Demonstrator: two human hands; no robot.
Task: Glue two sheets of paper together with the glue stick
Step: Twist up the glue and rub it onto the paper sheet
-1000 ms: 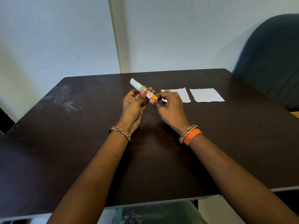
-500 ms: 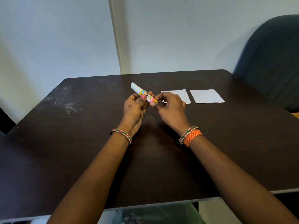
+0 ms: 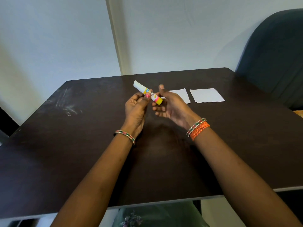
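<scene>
The right hand (image 3: pixel 170 104) has released the white-capped yellow-and-pink glue stick (image 3: pixel 148 93) and now lies loosely open beside its base. The left hand (image 3: pixel 136 107) alone grips the stick, above the dark table (image 3: pixel 82 145). Cap on; both white paper sheets (image 3: pixel 206 95) lie unglued.

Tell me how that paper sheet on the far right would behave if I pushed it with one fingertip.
The right paper sheet looks thin and lies flat on the dark table, so it would probably slide easily and feel very light. Its edges look slightly uneven, perhaps torn, so it is likely floppy and would bend if lifted by one corner.
</scene>
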